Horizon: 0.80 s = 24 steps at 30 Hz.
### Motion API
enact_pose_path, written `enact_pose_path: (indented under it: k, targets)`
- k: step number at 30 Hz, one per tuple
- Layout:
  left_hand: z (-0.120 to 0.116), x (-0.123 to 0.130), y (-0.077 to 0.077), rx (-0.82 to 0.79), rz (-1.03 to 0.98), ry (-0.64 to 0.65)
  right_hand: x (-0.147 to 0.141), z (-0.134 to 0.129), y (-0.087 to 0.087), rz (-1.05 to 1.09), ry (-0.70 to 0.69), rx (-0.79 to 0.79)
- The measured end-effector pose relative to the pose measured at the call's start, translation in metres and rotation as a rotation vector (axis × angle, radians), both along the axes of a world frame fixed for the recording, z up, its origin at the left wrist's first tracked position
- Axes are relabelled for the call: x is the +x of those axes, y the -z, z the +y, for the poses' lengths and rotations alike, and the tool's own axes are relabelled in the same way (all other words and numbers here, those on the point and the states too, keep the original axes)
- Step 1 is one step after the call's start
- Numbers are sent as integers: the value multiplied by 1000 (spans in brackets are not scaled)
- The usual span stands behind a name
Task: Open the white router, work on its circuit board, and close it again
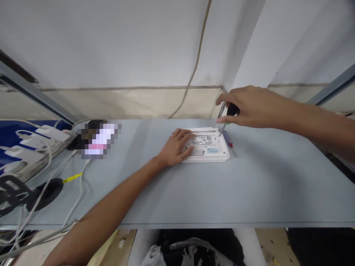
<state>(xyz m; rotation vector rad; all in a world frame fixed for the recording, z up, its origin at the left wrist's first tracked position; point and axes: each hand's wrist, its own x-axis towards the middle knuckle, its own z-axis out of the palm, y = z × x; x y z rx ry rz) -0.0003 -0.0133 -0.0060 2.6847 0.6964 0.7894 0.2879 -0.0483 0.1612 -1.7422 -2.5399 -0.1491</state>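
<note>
One white device (216,157), its perforated side up, lies on the tabletop (194,195) right of centre, its left end hidden under a person's left hand (176,148). That hand lies with fingers and thumb spread over the casing; how firmly it presses cannot be told. One printed label (200,140) and one pale blue sticker (212,150) face up, the lettering too small to read.

Well apart from the left, the right hand (246,106) is closed around a black-handled screwdriver (233,109), fingers covering much of the grip. Its shaft slants down to the device's far right corner, the exact contact at the tip hard to make out. A second screwdriver (227,139), blue-handled with a red collar, lies just beside the device's right edge, making two in all.

At far left, pixelation blurs a bright-screened item (101,140) and a dark object (88,135) beside it. Four white plugs (52,133) line up nearby, above a black stand (46,194) cut off by the left edge and several tangled white cables (81,190), one with a yellow tag (72,178). A single cord (198,61) runs down the wall (124,48) behind.
</note>
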Motion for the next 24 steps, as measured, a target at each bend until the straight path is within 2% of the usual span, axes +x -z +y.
enact_pose_path:
  k: [3, 5, 11, 14, 17, 21, 24]
  targets:
    - [0, 0, 1, 5, -7, 3, -1, 2, 0, 31, -17, 16]
    - [0, 0, 2, 0, -5, -1, 0, 1, -7, 47, -47, 14]
    - [1, 1, 2, -45, -82, 7, 2, -16, -55, 114, 40, 151]
    - [-4, 4, -4, -80, -197, 14, -3, -24, -65, 219, 56, 180]
    - [-12, 9, -11, -88, -287, 9, -14, -28, -55, 399, 21, 173]
    - [-18, 12, -14, -66, -315, -18, -26, -30, -26, 597, -26, 98]
    - [-16, 12, -11, -28, -283, -45, -20, -29, -3, 731, -28, 89]
